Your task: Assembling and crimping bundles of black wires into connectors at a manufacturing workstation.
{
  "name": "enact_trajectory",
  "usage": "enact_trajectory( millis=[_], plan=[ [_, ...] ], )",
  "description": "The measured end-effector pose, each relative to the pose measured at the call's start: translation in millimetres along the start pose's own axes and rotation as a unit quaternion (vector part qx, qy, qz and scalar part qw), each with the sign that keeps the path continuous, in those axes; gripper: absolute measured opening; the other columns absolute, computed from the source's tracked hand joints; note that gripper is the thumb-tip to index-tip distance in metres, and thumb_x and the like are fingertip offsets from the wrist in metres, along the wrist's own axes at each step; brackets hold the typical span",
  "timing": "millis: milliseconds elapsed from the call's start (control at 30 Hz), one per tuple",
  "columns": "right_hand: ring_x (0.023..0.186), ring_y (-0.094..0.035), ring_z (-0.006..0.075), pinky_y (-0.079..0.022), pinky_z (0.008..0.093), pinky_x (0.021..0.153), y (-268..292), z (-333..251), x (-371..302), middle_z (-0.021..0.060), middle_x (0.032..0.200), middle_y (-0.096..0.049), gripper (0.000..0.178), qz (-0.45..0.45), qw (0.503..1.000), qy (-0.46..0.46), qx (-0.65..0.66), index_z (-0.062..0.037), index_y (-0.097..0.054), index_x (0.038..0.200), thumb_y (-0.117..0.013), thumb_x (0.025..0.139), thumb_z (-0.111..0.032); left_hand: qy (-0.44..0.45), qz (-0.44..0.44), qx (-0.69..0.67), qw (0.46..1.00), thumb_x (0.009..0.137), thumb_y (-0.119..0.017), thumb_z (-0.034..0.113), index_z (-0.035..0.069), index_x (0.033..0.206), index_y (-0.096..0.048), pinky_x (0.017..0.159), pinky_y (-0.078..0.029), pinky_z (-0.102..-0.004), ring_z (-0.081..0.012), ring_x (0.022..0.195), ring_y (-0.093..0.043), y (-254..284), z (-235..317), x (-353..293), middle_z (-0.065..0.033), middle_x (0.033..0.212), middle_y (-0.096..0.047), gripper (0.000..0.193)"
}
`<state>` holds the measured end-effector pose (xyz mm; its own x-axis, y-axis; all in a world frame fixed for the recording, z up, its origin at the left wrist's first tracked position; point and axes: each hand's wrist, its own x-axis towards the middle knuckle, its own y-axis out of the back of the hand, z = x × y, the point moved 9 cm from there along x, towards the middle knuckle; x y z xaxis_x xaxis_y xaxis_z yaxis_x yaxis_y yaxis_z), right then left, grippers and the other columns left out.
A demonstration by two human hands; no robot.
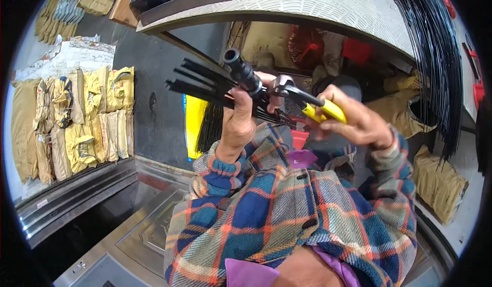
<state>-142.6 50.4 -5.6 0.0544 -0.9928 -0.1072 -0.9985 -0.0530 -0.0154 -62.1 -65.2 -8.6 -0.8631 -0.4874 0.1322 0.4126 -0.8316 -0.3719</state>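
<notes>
My left hand (240,120) is closed around a black hollow tube (241,71), its open end pointing up and away. Several flat black strips (197,84) stick out to the left beside this hand; whether they join the tube is hidden by my fingers. Pliers with yellow handles (333,110) are gripped in my right hand (361,120). Their metal head (283,85) lies close against the tube's lower end, by my left fingertips. I cannot make out what sits between the jaws. Below the strips hangs a bundle of thin black strands (208,125).
Ahead stands a table with a pale patterned top (307,0). Long black strands (435,56) drape over its right side. Brown-paper packages (84,120) lie in rows at left; another paper bundle (439,184) stands at right. Under the table is a red coil (307,46).
</notes>
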Motion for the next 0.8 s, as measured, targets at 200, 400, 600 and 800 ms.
enact_trajectory(
  millis=[200, 400, 600, 800],
  plan=[
    [0.054, -0.059, 0.0137, -0.047, 0.0254, 0.046, 15, -43, 5, 0.0077, 0.077, -0.058, 0.026, -0.042, 0.986, -0.059, -0.149, -0.0029, -0.037, 0.106, -0.052, 0.086, -0.008, -0.013, -0.018, 0.014, 1.0, 0.085, -0.034, 0.06, 0.005, 0.096, -0.043, 0.063, -0.039, -0.0305, -0.0162, 0.063, -0.044, -7, 5, -1, -0.0066, 0.07, -0.046, 0.057],
    [0.053, -0.06, 0.023, -0.044, 0.0305, 0.045, 11, -45, 8, 0.0133, 0.07, -0.06, 0.032, -0.036, 0.954, -0.028, -0.297, -0.0029, -0.037, 0.109, -0.056, 0.083, -0.008, -0.014, -0.022, 0.082, 0.996, 0.084, -0.028, 0.062, 0.003, 0.098, -0.043, 0.06, -0.041, -0.0294, -0.0158, 0.065, -0.047, -9, 9, -4, -0.007, 0.072, -0.048, 0.063],
    [0.062, -0.061, 0.0301, -0.047, 0.0338, 0.054, -6, 1, 5, 0.0168, 0.076, -0.058, 0.036, 0.156, 0.94, 0.104, -0.285, -0.0013, -0.038, 0.11, -0.058, 0.08, -0.003, -0.019, -0.008, 0.16, 0.987, 0.083, -0.026, 0.065, 0.0, 0.101, -0.044, 0.057, -0.041, -0.0255, -0.0127, 0.061, -0.047, -9, 9, 6, -0.0066, 0.074, -0.049, 0.07],
    [0.06, -0.062, 0.0138, -0.047, 0.0244, 0.055, -2, 25, 19, 0.0083, 0.075, -0.06, 0.022, 0.079, 0.996, -0.016, 0.049, -0.0024, -0.04, 0.102, -0.054, 0.086, -0.008, 0.006, 0.009, 0.017, 1.0, 0.082, -0.032, 0.064, 0.002, 0.102, -0.042, 0.061, -0.042, -0.026, -0.0132, 0.064, -0.048, 2, -5, 13, -0.0059, 0.075, -0.049, 0.066]
  ],
)
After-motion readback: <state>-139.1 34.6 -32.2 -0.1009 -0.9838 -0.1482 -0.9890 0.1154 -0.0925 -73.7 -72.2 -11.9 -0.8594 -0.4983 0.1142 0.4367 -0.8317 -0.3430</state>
